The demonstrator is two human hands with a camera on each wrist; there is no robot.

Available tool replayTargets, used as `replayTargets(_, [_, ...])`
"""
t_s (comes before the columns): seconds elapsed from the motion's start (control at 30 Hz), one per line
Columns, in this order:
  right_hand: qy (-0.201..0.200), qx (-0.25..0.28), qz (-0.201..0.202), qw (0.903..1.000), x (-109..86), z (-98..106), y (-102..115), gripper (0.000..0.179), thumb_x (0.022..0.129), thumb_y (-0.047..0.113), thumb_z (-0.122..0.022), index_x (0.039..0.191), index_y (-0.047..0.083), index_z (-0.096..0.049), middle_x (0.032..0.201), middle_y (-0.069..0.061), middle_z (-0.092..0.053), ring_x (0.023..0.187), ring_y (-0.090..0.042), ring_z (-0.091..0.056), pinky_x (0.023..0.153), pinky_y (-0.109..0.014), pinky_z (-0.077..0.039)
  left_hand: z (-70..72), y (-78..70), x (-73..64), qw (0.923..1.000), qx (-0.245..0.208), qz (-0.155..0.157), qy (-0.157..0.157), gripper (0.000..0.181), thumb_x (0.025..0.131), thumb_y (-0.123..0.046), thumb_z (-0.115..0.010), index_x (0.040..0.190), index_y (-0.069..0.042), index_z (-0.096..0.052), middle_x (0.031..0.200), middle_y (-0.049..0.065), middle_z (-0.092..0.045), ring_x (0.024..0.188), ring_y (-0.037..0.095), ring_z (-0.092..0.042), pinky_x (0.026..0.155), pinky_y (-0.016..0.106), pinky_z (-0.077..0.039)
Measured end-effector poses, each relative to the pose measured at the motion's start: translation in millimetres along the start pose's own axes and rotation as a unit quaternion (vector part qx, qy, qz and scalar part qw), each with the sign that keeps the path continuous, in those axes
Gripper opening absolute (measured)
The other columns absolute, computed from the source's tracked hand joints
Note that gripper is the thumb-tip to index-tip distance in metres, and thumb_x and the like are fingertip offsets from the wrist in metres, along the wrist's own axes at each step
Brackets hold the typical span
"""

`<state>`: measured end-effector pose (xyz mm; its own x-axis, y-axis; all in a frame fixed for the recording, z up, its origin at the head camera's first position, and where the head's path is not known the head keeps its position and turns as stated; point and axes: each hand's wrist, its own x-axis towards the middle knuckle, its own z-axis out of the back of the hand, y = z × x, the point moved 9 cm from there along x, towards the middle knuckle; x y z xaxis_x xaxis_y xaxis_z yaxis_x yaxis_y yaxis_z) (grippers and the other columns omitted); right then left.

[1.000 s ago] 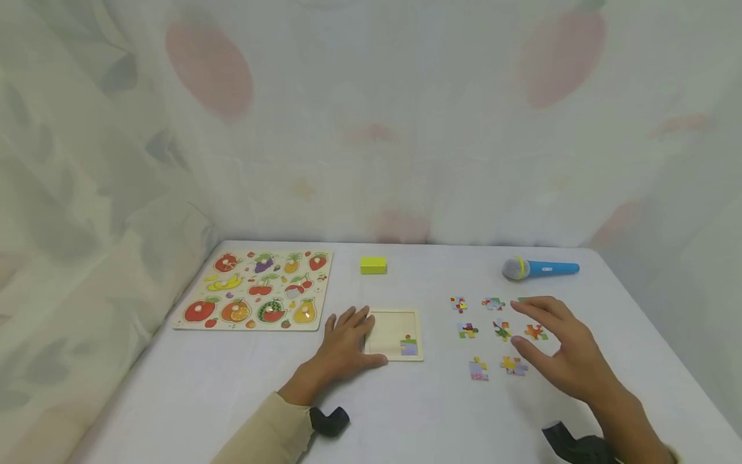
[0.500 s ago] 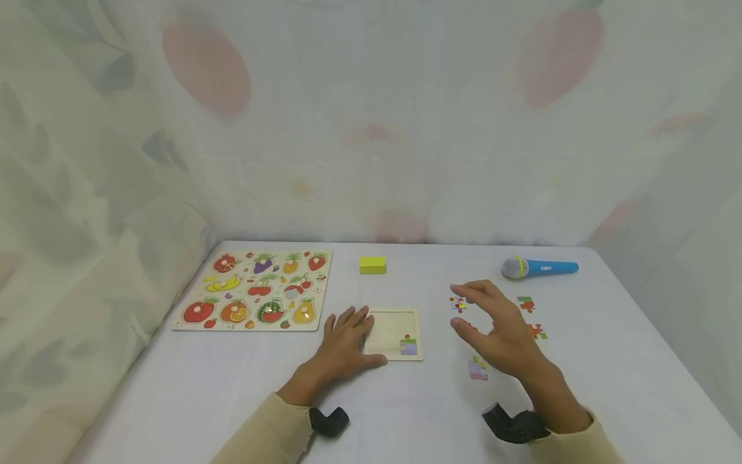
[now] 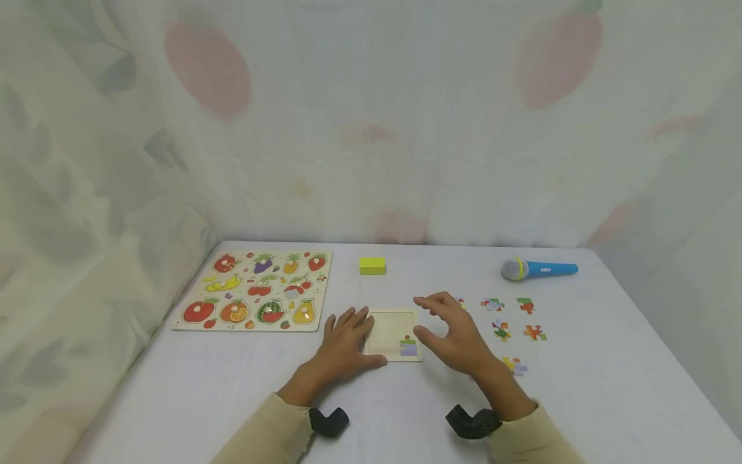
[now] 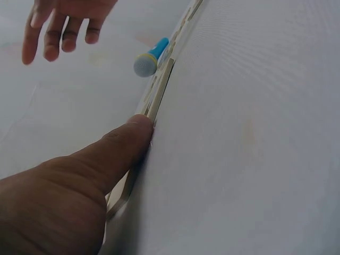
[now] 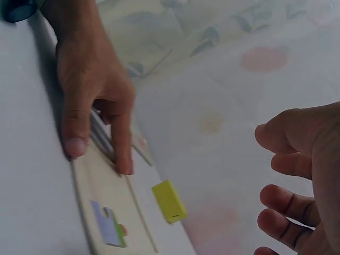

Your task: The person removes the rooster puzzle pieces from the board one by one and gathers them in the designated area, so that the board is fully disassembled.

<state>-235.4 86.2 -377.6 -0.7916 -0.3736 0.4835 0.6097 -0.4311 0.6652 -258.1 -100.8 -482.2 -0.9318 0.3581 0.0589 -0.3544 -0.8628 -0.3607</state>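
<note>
My left hand [image 3: 342, 348] rests on the left side of a small square wooden puzzle tray [image 3: 384, 325], its fingers straight and spread. In the left wrist view the thumb [image 4: 139, 127] presses along the tray's edge. One purple-and-green jigsaw piece [image 3: 408, 348] lies in the tray's lower right corner. My right hand [image 3: 460, 341] hovers by the tray's right edge, thumb and fingers apart, holding nothing. To its right, several loose jigsaw pieces lie spread out, among them a green-and-red one [image 3: 501, 330] and an orange one [image 3: 534, 332]. My right hand and forearm hide some pieces.
A fruit knob-puzzle board [image 3: 255, 299] lies at the left of the white table. Behind the tray sits a yellow block [image 3: 372, 266]. A blue toy microphone [image 3: 547, 269] lies at the back right. Patterned cloth [image 3: 371, 161] hangs behind the table.
My right hand has moved left, from over the loose pieces to the tray's right edge, with its fingers still apart. The left hand and the tray have stayed where they were.
</note>
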Motion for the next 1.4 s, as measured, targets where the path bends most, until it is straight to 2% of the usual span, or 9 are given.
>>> replayTargets(0.13, [0.017,0.015,-0.023,0.9995,-2.8,-15.9,-12.6,0.045,0.084,0.012,-0.073,0.128,0.012,-0.062,0.111,0.002,-0.055,0.099,-0.023,-0.054,0.082,-0.050,-0.047,0.2,-1.0,0.2,1.0000,0.003,-0.003,-0.002,0.089,0.075,-0.066,-0.069,0.142,-0.010,-0.050,0.152,0.006,-0.036,0.140,0.033,-0.023,0.107,0.062,-0.009])
replayTargets(0.27, [0.038,0.018,-0.058,0.9975,-7.4,-31.3,-28.3,0.044,0.085,0.012,-0.072,0.128,0.008,-0.062,0.110,-0.007,-0.056,0.098,-0.031,-0.054,0.082,-0.050,-0.046,0.4,-2.1,0.0,1.0000,0.004,-0.003,-0.002,0.089,0.075,-0.065,-0.069,0.142,-0.010,-0.050,0.152,0.007,-0.036,0.140,0.033,-0.023,0.106,0.062,-0.009])
replayTargets(0.43, [0.072,-0.011,-0.091,0.9931,-13.5,-44.7,-43.6,0.045,0.084,0.012,-0.073,0.126,0.003,-0.062,0.109,-0.011,-0.054,0.098,-0.027,-0.052,0.083,-0.045,-0.045,1.9,-4.0,-0.4,1.0000,0.000,-0.006,-0.003,0.089,0.075,-0.066,-0.069,0.141,-0.009,-0.050,0.152,0.007,-0.036,0.140,0.033,-0.023,0.106,0.063,-0.010])
replayTargets(0.73, [0.113,-0.087,-0.101,0.9847,-19.7,-59.8,-58.3,0.044,0.084,0.022,-0.073,0.125,0.006,-0.064,0.109,-0.002,-0.048,0.096,-0.019,-0.045,0.083,-0.042,-0.041,3.1,-4.4,0.8,0.9999,0.010,-0.012,-0.004,0.090,0.075,-0.067,-0.068,0.141,-0.009,-0.050,0.151,0.008,-0.036,0.140,0.034,-0.024,0.106,0.063,-0.011])
replayTargets(0.87, [0.124,-0.116,-0.107,0.9797,-19.7,-63.9,-61.0,0.038,0.084,0.024,-0.072,0.119,0.009,-0.068,0.108,-0.001,-0.045,0.093,-0.019,-0.042,0.080,-0.040,-0.039,2.9,-3.3,1.6,0.9999,0.010,-0.011,-0.003,0.090,0.075,-0.068,-0.067,0.141,-0.008,-0.050,0.152,0.008,-0.036,0.140,0.034,-0.024,0.106,0.063,-0.011])
replayTargets(1.1, [0.121,-0.120,-0.101,0.9802,-16.2,-64.7,-56.7,0.023,0.082,0.021,-0.074,0.104,0.015,-0.069,0.107,-0.001,-0.045,0.095,-0.021,-0.044,0.080,-0.042,-0.038,3.0,-1.4,1.8,0.9998,0.017,-0.008,-0.003,0.090,0.075,-0.068,-0.067,0.142,-0.009,-0.050,0.152,0.007,-0.035,0.140,0.033,-0.023,0.106,0.062,-0.011])
replayTargets(1.23, [0.119,-0.120,-0.101,0.9804,-16.0,-64.8,-55.5,0.024,0.082,0.022,-0.074,0.103,0.016,-0.067,0.106,0.001,-0.047,0.097,-0.021,-0.046,0.083,-0.043,-0.039,3.0,-1.3,1.3,0.9999,0.014,-0.005,0.001,0.091,0.075,-0.067,-0.067,0.142,-0.009,-0.049,0.152,0.007,-0.035,0.140,0.033,-0.023,0.106,0.062,-0.011])
replayTargets(1.4, [0.113,-0.114,-0.071,0.9845,-16.2,-63.7,-49.0,0.028,0.081,0.019,-0.075,0.107,0.011,-0.066,0.102,0.004,-0.054,0.098,-0.017,-0.048,0.086,-0.042,-0.041,2.9,-1.9,0.9,0.9999,0.011,-0.005,0.003,0.091,0.075,-0.067,-0.068,0.142,-0.008,-0.050,0.152,0.008,-0.035,0.140,0.034,-0.023,0.106,0.063,-0.011])
